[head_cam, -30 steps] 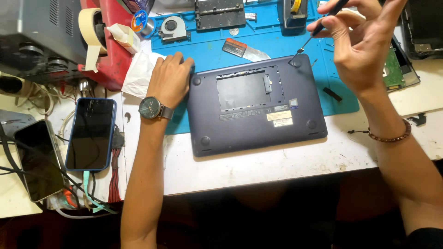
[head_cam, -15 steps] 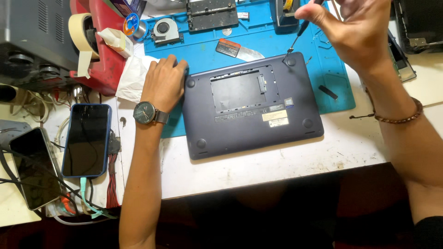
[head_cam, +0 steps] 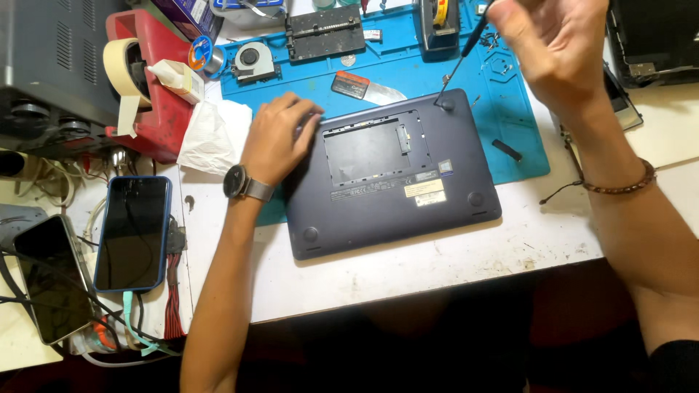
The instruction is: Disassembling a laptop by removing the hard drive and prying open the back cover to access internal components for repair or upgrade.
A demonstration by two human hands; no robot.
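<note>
1. Here, the laptop (head_cam: 389,175) lies upside down, dark base panel up, half on the blue mat (head_cam: 520,142) and half on the white table (head_cam: 437,269); it sits between the two hands.
2. The left hand (head_cam: 277,142) lies flat on the near-left corner of the base, fingers spread and relaxed, gripping nothing, only pressing down. A wristwatch (head_cam: 237,182) sits just behind it.
3. The right hand (head_cam: 557,47) pinches the handle of a thin screwdriver (head_cam: 460,58), fingers curled around it; the shaft slants down and away from the fingertips, and its tip meets the far-right corner of the base, at or right beside the round foot there.
4. Handling, as I judge it: the laptop looks rigid and moderately heavy, with a smooth shell that could slide on the mat, so the flat palm is a sensible brace. Best hold is by the edges or corners, not the recessed middle panel.
5. The screwdriver seems light, stiff and slender; it wants a fingertip grip high on the handle. A slip off the screw could scratch the shell.
6. Beyond the left fingers lie a crumpled tissue (head_cam: 215,135) and a small fan (head_cam: 253,60); two phones (head_cam: 132,233) rest well behind the wrist.
</note>
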